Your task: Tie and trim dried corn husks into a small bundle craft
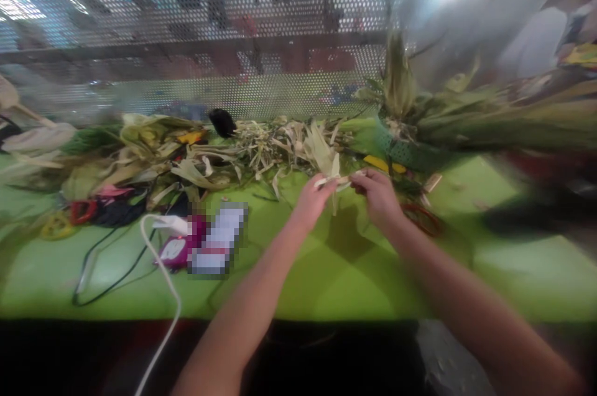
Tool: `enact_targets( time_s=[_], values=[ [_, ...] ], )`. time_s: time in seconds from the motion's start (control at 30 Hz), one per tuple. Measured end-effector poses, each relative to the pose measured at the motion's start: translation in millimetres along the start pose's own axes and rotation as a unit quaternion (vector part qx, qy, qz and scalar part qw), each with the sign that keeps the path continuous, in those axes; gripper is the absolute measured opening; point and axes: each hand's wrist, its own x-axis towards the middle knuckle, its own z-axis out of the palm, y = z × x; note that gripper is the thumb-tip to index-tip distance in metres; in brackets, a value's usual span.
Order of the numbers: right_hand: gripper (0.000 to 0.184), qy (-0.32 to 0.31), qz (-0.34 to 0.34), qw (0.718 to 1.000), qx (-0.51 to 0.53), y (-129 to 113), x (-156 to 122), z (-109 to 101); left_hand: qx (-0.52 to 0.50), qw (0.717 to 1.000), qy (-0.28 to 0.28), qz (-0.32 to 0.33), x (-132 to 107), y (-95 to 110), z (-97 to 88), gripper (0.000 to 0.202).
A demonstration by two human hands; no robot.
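Between my two hands a pale strip of dried corn husk (344, 181) is held above the green table. My left hand (321, 189) pinches one end of it, and wider husk leaves (321, 147) fan up just behind these fingers. On the other end my right hand (375, 191) is closed, fingertips together. A short tail of husk hangs down between the hands. Whether the fan of leaves is joined to the strip I cannot tell.
Heaped husks (200, 166) line the back of the green table (326, 284) before a perforated metal screen. A green basket (420, 150) of husks stands right. Scissors (422, 219) lie beside my right hand. Left are a purple power strip (198, 231), a white cable and a blurred-out phone (219, 239). A person (536, 41) is at far right.
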Motion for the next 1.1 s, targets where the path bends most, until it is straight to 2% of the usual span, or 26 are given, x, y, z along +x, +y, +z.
enact_targets(
  time_s=[0.07, 0.17, 0.3, 0.43, 0.6, 0.73, 0.8, 0.87, 0.9, 1.0, 1.1],
  values=[
    [0.020, 0.001, -0.028, 0.999, -0.034, -4.2, 0.5, -2.3, 0.004, 1.000, 0.009, 0.008, -1.0, 2.4, -1.4, 0.035],
    [0.019, -0.053, -0.057, 0.993, -0.090, -11.1, 1.2, -5.2, 0.038, 0.998, 0.009, 0.040, -1.0, 6.3, -4.5, 0.031],
    [0.026, -0.122, -0.035, 0.990, -0.066, -14.7, 1.7, -5.6, 0.086, 0.994, -0.026, 0.056, -0.3, 8.8, -4.7, 0.025],
    [0.028, -0.114, -0.044, 0.991, -0.060, -12.2, 0.9, -4.7, 0.110, 0.991, -0.055, 0.060, -1.6, 8.3, -0.3, 0.028],
    [0.022, -0.069, -0.054, 0.995, -0.054, -6.9, 1.3, -6.2, 0.142, 0.984, -0.098, 0.039, -3.7, 7.7, 1.4, 0.030],
    [0.017, -0.072, -0.079, 0.987, -0.117, -5.8, 5.3, -10.3, 0.177, 0.980, -0.092, 0.012, -2.9, 6.5, -1.4, 0.031],
    [0.028, -0.061, -0.137, 0.969, -0.194, -9.5, 6.0, -12.6, 0.199, 0.976, -0.087, 0.004, -1.7, 5.7, -2.5, 0.030],
    [0.044, -0.052, -0.218, 0.936, -0.273, -14.8, 4.4, -13.8, 0.215, 0.972, -0.096, 0.012, -0.5, 5.8, -2.8, 0.028],
    [0.045, -0.062, -0.252, 0.917, -0.304, -17.2, 2.9, -13.8, 0.223, 0.969, -0.103, 0.015, -0.2, 6.2, -2.5, 0.026],
    [0.021, -0.128, -0.306, 0.877, -0.347, -19.7, -2.1, -11.2, 0.263, 0.958, -0.117, 0.008, -0.1, 7.9, -0.7, 0.021],
    [0.008, -0.145, -0.321, 0.865, -0.356, -16.0, -3.8, -7.7, 0.294, 0.947, -0.127, 0.012, -0.4, 7.6, 1.6, 0.017]
  ],
)
